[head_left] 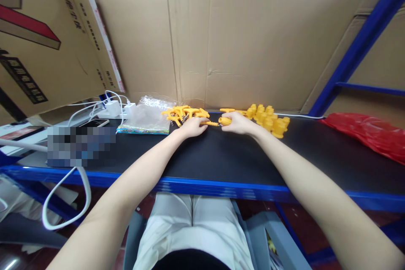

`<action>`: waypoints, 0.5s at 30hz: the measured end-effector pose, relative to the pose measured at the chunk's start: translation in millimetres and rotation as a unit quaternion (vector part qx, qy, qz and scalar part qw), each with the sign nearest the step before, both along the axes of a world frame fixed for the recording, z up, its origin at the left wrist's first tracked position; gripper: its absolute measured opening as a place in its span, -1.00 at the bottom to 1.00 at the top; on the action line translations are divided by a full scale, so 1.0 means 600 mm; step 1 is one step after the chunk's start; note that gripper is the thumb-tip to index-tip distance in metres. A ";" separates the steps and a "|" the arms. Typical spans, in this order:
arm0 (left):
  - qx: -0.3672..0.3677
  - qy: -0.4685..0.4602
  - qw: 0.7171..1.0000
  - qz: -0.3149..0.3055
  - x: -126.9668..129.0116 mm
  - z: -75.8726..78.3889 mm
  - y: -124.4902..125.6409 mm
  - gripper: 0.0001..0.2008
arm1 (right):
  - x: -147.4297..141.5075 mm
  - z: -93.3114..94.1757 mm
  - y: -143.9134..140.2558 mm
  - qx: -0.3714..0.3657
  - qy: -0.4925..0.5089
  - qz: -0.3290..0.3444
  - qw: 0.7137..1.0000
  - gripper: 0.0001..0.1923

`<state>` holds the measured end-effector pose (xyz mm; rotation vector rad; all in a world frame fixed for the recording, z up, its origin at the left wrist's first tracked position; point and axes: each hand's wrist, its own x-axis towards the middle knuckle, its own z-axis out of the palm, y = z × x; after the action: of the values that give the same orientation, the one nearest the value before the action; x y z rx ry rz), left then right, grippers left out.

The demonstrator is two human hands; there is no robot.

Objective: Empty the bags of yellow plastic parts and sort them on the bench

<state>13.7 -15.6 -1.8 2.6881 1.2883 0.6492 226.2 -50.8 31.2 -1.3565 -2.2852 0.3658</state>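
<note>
While light and stiff, likely slippery: yellow part point(215, 123) pinched endwise between left hand point(193, 126) and right hand point(237, 123), fingers clamped, beside caps point(268, 119).

Head camera looks forward and down onto a near black tabletop point(221, 156).

On the table point(221, 164), T-shaped parts point(183, 114) lie left of the caps point(268, 119), plastic bag point(148, 116) farther left.
</note>
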 end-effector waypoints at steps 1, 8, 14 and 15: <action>-0.034 -0.020 0.999 -0.004 -0.003 0.006 -0.001 -0.60 | -0.001 0.002 -0.002 0.001 0.008 0.003 1.000 -0.86; -0.205 -0.089 0.975 -0.007 -0.018 0.024 0.004 -0.72 | -0.006 0.000 -0.002 0.058 0.012 0.010 0.998 -0.84; -0.159 -0.044 0.986 -0.011 -0.021 0.030 -0.008 -0.81 | 0.003 -0.012 0.016 0.069 -0.004 -0.010 0.998 -0.86; -0.170 -0.039 0.985 -0.009 -0.021 0.032 -0.011 -0.80 | 0.004 -0.013 0.017 0.071 -0.005 -0.008 0.997 -0.87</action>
<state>1.4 -22.3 17.3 2.3715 1.2271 0.4763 228.4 -40.5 23.4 -1.3085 -2.2606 0.1883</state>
